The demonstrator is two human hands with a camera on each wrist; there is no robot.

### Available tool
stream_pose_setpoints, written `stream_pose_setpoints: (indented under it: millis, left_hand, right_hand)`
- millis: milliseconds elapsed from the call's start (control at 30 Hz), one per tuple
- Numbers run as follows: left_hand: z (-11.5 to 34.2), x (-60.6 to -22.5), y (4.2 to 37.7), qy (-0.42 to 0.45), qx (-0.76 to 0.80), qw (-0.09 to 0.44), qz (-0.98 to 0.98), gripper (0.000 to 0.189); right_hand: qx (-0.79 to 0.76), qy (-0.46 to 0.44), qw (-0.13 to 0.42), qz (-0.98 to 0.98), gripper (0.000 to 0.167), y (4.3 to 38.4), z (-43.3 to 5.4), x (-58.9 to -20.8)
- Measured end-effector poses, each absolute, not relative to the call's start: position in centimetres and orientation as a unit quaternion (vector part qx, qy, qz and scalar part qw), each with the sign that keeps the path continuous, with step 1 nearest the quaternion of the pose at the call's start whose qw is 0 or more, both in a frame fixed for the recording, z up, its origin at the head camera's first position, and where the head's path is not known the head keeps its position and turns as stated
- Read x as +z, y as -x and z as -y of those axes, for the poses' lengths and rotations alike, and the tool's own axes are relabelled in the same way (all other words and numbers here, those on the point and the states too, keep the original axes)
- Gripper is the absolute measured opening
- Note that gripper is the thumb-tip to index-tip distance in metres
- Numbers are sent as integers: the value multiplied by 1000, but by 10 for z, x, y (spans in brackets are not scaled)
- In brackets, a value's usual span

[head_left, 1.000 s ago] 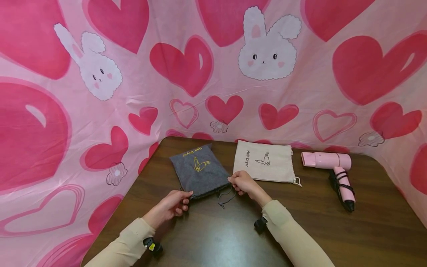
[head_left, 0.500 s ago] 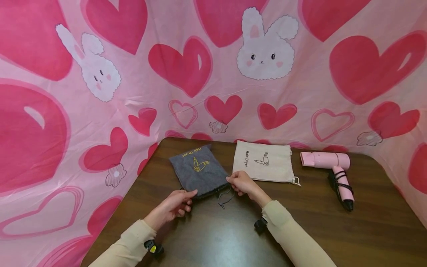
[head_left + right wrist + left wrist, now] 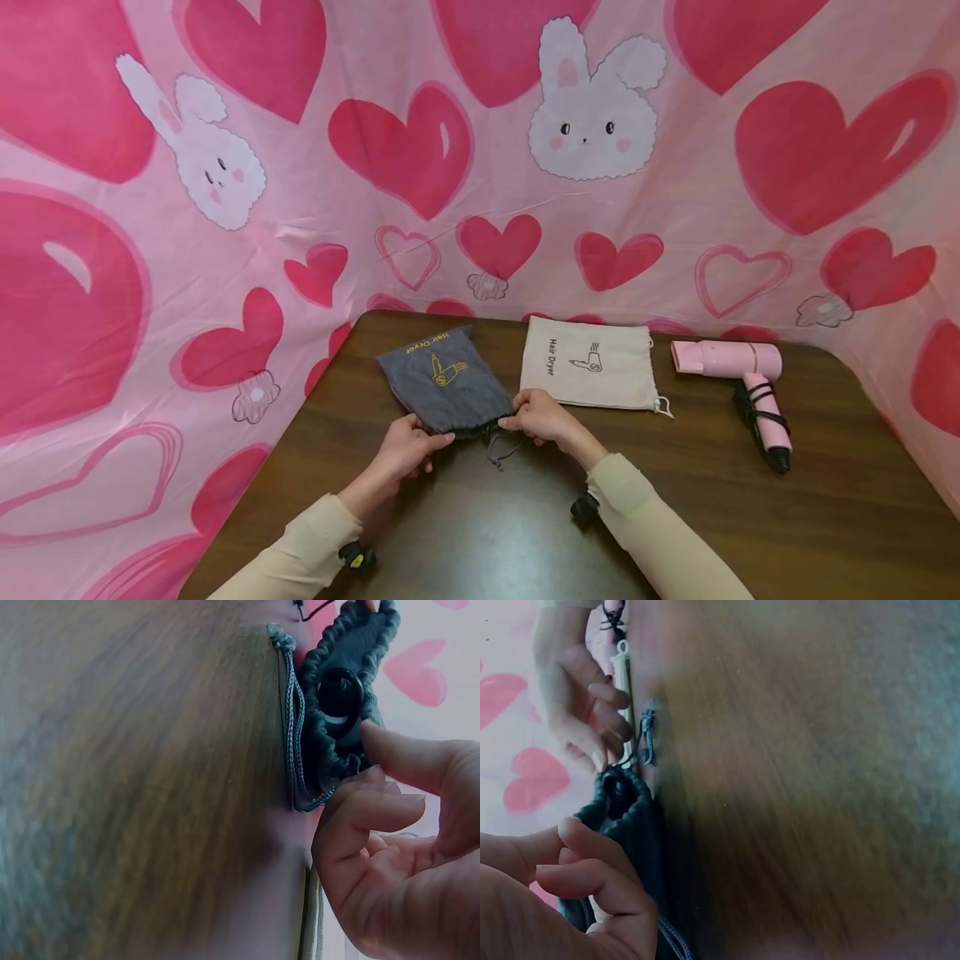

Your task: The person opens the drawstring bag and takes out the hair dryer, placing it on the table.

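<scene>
A dark grey drawstring bag [image 3: 453,387] with yellow "Hair Dryer" print lies at the table's left, its mouth toward me. My left hand [image 3: 401,450] pinches the left corner of that mouth between thumb and fingers. At the right corner my right hand [image 3: 547,417] pinches the gathered rim. In the right wrist view the mouth gapes, showing a black round object [image 3: 340,696] inside; the rest of it is hidden. A grey drawstring cord [image 3: 292,727] with a knotted end hangs from the bag beside my right fingers.
A cream drawstring bag [image 3: 585,364] lies flat right of the grey one. Farther right is a pink hair dryer [image 3: 731,360], its black cord [image 3: 765,408] wound round the handle. The brown table [image 3: 637,500] meets a pink heart-patterned cloth [image 3: 622,200] behind.
My left hand has shifted right along the grey bag's rim, closer to my right hand. The bag's mouth has become narrower and more gathered. My right hand stays at its corner.
</scene>
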State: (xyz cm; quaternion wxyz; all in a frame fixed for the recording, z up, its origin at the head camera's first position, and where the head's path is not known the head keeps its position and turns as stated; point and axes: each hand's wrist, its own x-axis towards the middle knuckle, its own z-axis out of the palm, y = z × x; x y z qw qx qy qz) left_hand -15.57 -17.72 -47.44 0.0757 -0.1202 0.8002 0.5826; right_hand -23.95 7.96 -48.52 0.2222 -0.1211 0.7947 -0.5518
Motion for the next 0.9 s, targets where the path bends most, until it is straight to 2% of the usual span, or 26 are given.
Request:
stream_pose_setpoints:
  millis: [200, 433, 700, 900]
  left_hand:
    - [172, -474, 154, 116, 586, 62, -800, 31]
    - [167, -473, 154, 119, 608, 70, -782, 24]
    - [167, -473, 154, 120, 620, 81, -771, 37]
    - [164, -474, 153, 127, 631, 75, -762, 35]
  right_hand:
    - [-553, 116, 215, -796, 25, 239, -75, -486]
    - [-553, 102, 209, -800, 17, 240, -74, -488]
    - [-549, 95, 201, -806, 18, 238, -71, -486]
    - [-551, 95, 200, -805, 18, 237, -68, -485]
